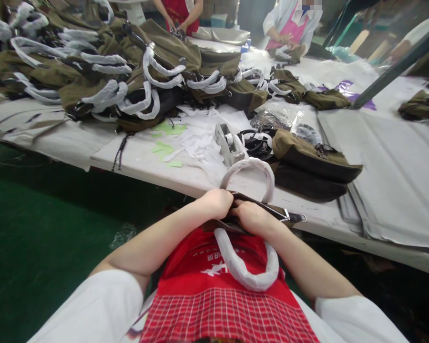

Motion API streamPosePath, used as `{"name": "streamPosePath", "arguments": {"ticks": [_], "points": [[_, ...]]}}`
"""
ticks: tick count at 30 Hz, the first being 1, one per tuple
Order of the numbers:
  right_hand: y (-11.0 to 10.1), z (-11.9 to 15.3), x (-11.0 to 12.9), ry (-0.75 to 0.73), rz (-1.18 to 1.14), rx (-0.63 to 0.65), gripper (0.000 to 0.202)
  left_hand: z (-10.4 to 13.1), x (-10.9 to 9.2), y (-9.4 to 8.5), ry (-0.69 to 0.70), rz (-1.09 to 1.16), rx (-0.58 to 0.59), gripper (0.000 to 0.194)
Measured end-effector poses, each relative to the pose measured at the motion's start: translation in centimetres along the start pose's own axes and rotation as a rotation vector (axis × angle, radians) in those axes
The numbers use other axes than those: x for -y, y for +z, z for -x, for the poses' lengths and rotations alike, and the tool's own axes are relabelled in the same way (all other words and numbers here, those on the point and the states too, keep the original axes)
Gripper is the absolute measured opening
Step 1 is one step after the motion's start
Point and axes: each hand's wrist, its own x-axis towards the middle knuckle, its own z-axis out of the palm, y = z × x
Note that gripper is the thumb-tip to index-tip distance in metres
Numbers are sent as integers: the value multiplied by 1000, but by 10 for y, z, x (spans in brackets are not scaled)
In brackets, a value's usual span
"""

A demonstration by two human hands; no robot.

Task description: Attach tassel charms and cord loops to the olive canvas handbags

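Just in front of my red apron is a dark handbag (271, 207), its zipped top opened upward at the table's front edge. Both of its handles are wrapped in white paper; one handle (248, 166) arches toward the table and the other hangs down over the apron. My left hand (218, 202) reaches into the bag's mouth, fingers out of sight inside. Beside it, my right hand (252, 216) is also in the opening, its fingers bent and mostly hidden. What either hand touches inside cannot be seen.
A heap of olive bags (93, 71) with wrapped handles covers the table's left. Beyond my bag are a tape dispenser (230, 143), paper strips (200, 136) and another olive bag (311, 164). Flat grey sheets (386, 176) lie right, under a slanting metal bar (396, 66). Co-workers stand across.
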Motion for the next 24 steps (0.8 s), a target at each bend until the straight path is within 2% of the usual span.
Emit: {"name": "streamPosePath", "arguments": {"ticks": [2,4,5,6,7,8,9,11,13,15,17,24], "points": [[-3,4,-2,6,-2,-9,30,13,11,-7,68,49,-84,19],[-6,8,-5,-27,-45,-40,31,27,25,-12,66,151,-317,26],[-8,10,-6,-51,-73,-58,33,32,31,-12,28,195,-442,31],[-8,12,-6,-72,-97,-70,34,35,37,-11,-20,229,-520,40],[-9,13,-5,-86,-114,-75,35,37,41,-9,-50,256,-511,51],[-9,13,-4,-90,-123,-74,35,36,43,-5,-40,285,-423,58],[-8,14,-3,-78,-126,-76,34,33,44,0,-7,315,-298,57],[-7,16,1,0,-124,-104,32,24,41,9,41,371,-111,35],[-7,20,3,157,-104,-141,28,15,34,17,33,438,-107,25],[-6,26,1,355,-95,-139,26,8,26,23,30,560,-126,32],[-5,34,-4,499,-117,-108,23,4,17,27,89,716,-66,42],[9,44,-16,612,-474,-99,28,-1,-4,45,169,1112,22,54]]}}
